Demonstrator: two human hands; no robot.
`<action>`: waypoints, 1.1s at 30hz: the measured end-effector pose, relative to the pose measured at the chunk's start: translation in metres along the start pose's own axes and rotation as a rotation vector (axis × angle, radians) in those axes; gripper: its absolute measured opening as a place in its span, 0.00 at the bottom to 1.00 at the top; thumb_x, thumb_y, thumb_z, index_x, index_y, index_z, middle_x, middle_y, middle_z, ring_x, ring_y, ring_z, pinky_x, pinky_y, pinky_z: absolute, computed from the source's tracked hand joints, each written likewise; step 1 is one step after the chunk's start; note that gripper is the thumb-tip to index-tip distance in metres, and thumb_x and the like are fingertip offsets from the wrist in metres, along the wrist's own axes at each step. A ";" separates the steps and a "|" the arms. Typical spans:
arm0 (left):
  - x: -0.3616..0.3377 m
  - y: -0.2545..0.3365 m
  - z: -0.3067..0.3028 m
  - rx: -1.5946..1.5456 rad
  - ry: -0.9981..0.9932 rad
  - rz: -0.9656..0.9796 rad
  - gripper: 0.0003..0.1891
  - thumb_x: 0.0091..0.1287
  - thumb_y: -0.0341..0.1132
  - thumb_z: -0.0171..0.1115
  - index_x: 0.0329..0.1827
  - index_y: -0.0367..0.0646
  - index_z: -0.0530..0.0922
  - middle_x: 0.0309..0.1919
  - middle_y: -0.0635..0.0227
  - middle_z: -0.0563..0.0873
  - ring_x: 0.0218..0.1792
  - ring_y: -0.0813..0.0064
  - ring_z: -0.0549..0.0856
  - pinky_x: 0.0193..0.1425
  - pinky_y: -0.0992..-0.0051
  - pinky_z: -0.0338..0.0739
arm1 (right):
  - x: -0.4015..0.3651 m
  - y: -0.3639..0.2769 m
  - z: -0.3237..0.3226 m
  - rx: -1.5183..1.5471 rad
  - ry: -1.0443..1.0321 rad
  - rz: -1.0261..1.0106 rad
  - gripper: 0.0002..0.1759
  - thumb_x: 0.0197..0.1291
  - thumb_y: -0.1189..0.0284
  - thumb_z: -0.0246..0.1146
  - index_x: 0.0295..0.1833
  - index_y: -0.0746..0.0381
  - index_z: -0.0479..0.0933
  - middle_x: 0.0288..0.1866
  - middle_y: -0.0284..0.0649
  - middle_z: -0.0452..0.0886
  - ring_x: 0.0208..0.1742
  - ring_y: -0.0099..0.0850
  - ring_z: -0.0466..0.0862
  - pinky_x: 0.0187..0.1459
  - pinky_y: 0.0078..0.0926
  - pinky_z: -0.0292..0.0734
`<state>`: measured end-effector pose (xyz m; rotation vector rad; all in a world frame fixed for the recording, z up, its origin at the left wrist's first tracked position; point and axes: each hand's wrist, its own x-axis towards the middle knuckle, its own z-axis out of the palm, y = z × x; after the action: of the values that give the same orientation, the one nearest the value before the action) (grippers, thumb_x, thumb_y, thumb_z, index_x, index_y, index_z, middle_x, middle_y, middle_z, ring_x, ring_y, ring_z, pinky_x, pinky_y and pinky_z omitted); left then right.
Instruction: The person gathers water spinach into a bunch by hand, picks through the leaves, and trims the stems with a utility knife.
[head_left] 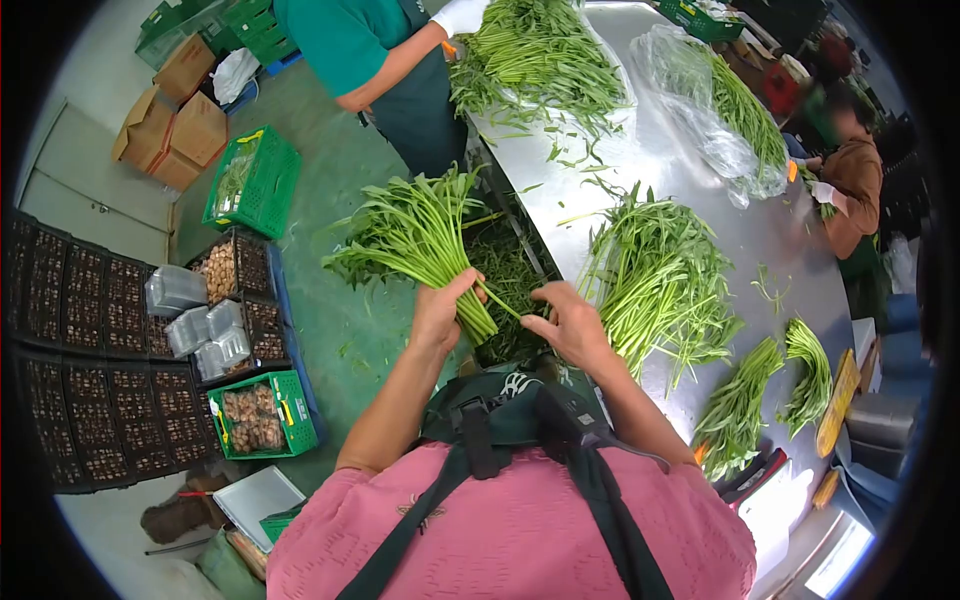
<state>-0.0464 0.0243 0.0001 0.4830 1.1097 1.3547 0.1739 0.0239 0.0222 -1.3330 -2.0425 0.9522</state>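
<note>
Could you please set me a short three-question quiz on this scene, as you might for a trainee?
1. Whose grip is wrapped around the raised leafy bunch?
a) the wearer's right hand
b) the wearer's left hand
c) a co-worker's gloved hand

2. On the metal table, how many small bunches lie beyond the large leafy pile, toward the yellow object?

3. True or false: the cardboard boxes stand on the metal table.

Key: 1. b; 2. two; 3. false
</note>
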 end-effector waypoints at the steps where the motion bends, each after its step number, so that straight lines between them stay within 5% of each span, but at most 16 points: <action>1: 0.000 -0.002 0.003 -0.036 -0.015 -0.011 0.08 0.68 0.29 0.64 0.45 0.39 0.75 0.34 0.63 0.83 0.30 0.73 0.83 0.35 0.71 0.81 | 0.000 0.000 0.000 0.025 -0.048 -0.006 0.17 0.59 0.63 0.70 0.48 0.64 0.81 0.42 0.46 0.82 0.30 0.42 0.82 0.35 0.38 0.77; 4: -0.001 -0.003 0.005 -0.087 -0.081 -0.049 0.09 0.68 0.30 0.64 0.46 0.39 0.75 0.35 0.62 0.83 0.31 0.73 0.83 0.37 0.70 0.82 | 0.003 0.003 0.007 0.130 -0.188 0.029 0.15 0.60 0.65 0.69 0.43 0.67 0.81 0.33 0.47 0.82 0.28 0.42 0.81 0.34 0.36 0.75; 8: -0.009 -0.008 0.011 -0.082 -0.139 -0.088 0.11 0.69 0.30 0.62 0.51 0.37 0.77 0.35 0.65 0.84 0.31 0.74 0.83 0.36 0.74 0.79 | 0.002 -0.001 0.011 0.346 -0.044 0.090 0.10 0.62 0.71 0.66 0.39 0.68 0.80 0.29 0.49 0.79 0.27 0.41 0.80 0.32 0.35 0.73; 9: -0.011 -0.007 0.011 -0.108 -0.219 -0.107 0.14 0.69 0.29 0.62 0.55 0.36 0.76 0.42 0.61 0.85 0.38 0.72 0.85 0.42 0.72 0.82 | 0.002 -0.003 0.013 0.344 -0.033 0.100 0.10 0.62 0.71 0.66 0.39 0.68 0.80 0.29 0.49 0.79 0.27 0.41 0.80 0.32 0.35 0.73; 10: -0.014 -0.008 0.012 -0.104 -0.233 -0.120 0.14 0.69 0.29 0.62 0.55 0.36 0.76 0.42 0.61 0.85 0.38 0.72 0.85 0.42 0.72 0.82 | 0.003 -0.005 0.014 0.352 -0.043 0.035 0.09 0.63 0.71 0.65 0.40 0.68 0.80 0.29 0.50 0.79 0.28 0.43 0.80 0.32 0.36 0.73; 13: -0.020 -0.013 0.012 -0.099 -0.297 -0.177 0.12 0.69 0.30 0.62 0.53 0.38 0.75 0.45 0.58 0.84 0.58 0.60 0.82 0.62 0.62 0.79 | -0.001 0.002 0.020 0.283 -0.103 -0.085 0.09 0.66 0.71 0.61 0.40 0.67 0.79 0.30 0.52 0.79 0.31 0.51 0.80 0.34 0.40 0.74; 16: -0.021 -0.023 0.005 -0.085 -0.457 -0.155 0.15 0.69 0.31 0.62 0.56 0.36 0.76 0.53 0.54 0.84 0.55 0.63 0.83 0.60 0.63 0.80 | -0.004 0.002 0.020 0.271 -0.139 -0.074 0.09 0.65 0.70 0.61 0.40 0.67 0.79 0.30 0.53 0.79 0.32 0.52 0.80 0.36 0.42 0.75; 21: -0.022 -0.024 0.002 0.149 -0.519 -0.040 0.09 0.65 0.32 0.66 0.44 0.39 0.79 0.39 0.62 0.85 0.55 0.60 0.82 0.61 0.64 0.76 | -0.008 0.016 0.011 -0.004 -0.291 -0.190 0.13 0.63 0.66 0.63 0.45 0.65 0.81 0.39 0.52 0.83 0.43 0.52 0.83 0.44 0.46 0.78; 24: -0.026 -0.023 0.000 0.407 -0.487 0.077 0.08 0.66 0.32 0.64 0.42 0.36 0.81 0.38 0.65 0.86 0.46 0.70 0.84 0.54 0.69 0.77 | -0.012 0.018 -0.008 -0.111 -0.350 -0.124 0.14 0.62 0.66 0.64 0.46 0.65 0.81 0.45 0.51 0.84 0.46 0.50 0.83 0.46 0.45 0.77; 26: -0.023 -0.029 -0.009 0.447 -0.499 0.105 0.09 0.67 0.33 0.64 0.43 0.37 0.81 0.38 0.67 0.86 0.43 0.74 0.83 0.51 0.70 0.77 | -0.011 0.022 -0.017 -0.089 -0.244 -0.150 0.12 0.62 0.68 0.65 0.45 0.66 0.82 0.42 0.50 0.85 0.43 0.50 0.84 0.43 0.43 0.78; 28: -0.021 -0.033 -0.017 0.559 -0.479 0.098 0.08 0.70 0.32 0.63 0.46 0.38 0.82 0.40 0.68 0.87 0.44 0.77 0.83 0.52 0.74 0.78 | -0.005 0.011 -0.035 0.115 0.121 -0.050 0.10 0.63 0.71 0.66 0.44 0.66 0.82 0.38 0.48 0.85 0.37 0.46 0.85 0.38 0.38 0.79; 30: -0.019 -0.040 -0.022 0.583 -0.465 0.074 0.08 0.70 0.31 0.63 0.48 0.38 0.81 0.41 0.68 0.87 0.44 0.77 0.84 0.52 0.74 0.79 | 0.002 -0.006 -0.051 0.212 0.175 -0.002 0.07 0.62 0.74 0.66 0.41 0.67 0.82 0.33 0.46 0.84 0.31 0.38 0.84 0.34 0.31 0.78; 33: -0.023 -0.046 -0.024 0.565 -0.453 0.079 0.10 0.70 0.27 0.63 0.52 0.36 0.79 0.43 0.65 0.87 0.46 0.74 0.86 0.53 0.73 0.81 | 0.007 -0.038 -0.062 0.174 0.461 -0.170 0.08 0.59 0.77 0.69 0.43 0.66 0.81 0.36 0.41 0.84 0.29 0.30 0.81 0.33 0.26 0.77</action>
<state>-0.0392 -0.0146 -0.0408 1.1934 1.0848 0.9121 0.1959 0.0372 0.0909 -1.1390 -1.6502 0.6557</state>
